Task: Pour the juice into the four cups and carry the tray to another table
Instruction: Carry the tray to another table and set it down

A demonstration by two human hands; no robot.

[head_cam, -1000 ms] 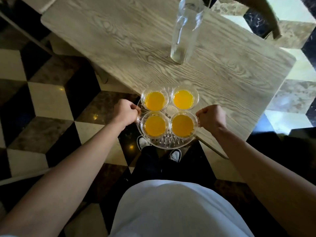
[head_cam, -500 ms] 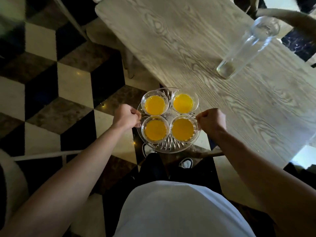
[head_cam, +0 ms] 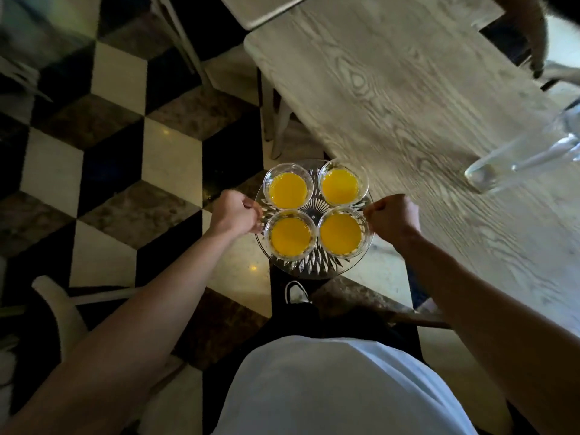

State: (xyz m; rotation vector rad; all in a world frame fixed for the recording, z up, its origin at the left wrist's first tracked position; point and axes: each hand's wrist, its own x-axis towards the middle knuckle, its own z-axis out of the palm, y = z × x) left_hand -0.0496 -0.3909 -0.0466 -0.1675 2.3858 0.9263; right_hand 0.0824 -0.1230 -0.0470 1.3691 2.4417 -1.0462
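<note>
A round cut-glass tray point(head_cam: 314, 266) hangs in the air over the floor, just off the wooden table's near-left edge. On it stand several clear cups full of orange juice: two far ones point(head_cam: 288, 189) point(head_cam: 340, 186) and two near ones point(head_cam: 292, 237) point(head_cam: 341, 233). My left hand point(head_cam: 233, 213) is closed on the tray's left rim and my right hand point(head_cam: 392, 216) on its right rim. An empty clear glass bottle point(head_cam: 521, 158) stands on the table point(head_cam: 392, 89) at the far right.
The floor point(head_cam: 125, 171) is a black, white and brown cube pattern. A white chair's point(head_cam: 59, 309) curved back is at my lower left. Metal chair legs point(head_cam: 179, 36) and another light tabletop point(head_cam: 260, 7) lie at the top. A dark chair point(head_cam: 533, 32) sits at the top right.
I have turned left and stepped away from the table with the tray held level. The table and bottle have slid toward the right of the view; more floor shows on the left.
</note>
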